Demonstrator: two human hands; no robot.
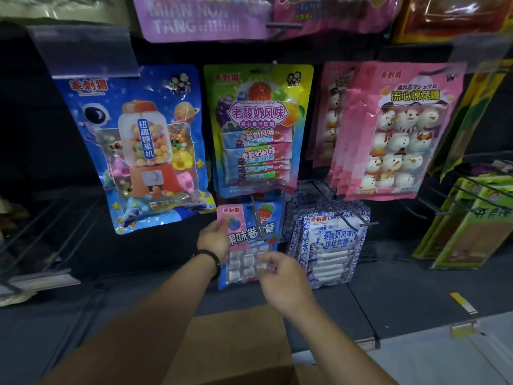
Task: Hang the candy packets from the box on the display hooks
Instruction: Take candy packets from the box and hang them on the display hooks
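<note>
My left hand (213,237) holds the pink-and-blue candy packet (248,262) by its left edge, thumb on the front and fingers (222,224) curled round behind. This packet sits directly below the rainbow packet (258,129), its top overlapping that packet's bottom edge, with a thin metal hook (256,218) running down across its front. My right hand (283,282) is lower still, below and slightly right of the rainbow packet, with fingers loosely curled at the candy packet's lower right corner. Motion blur keeps me from telling whether they pinch it or only touch it. Left of the rainbow packet hangs a blue gumball packet (144,151), and right of it hang pink snowman packets (397,129). Below and to its right are blue-and-white packets (330,245). Far beneath the rainbow packet, under my forearms, is the cardboard box (236,343).
</note>
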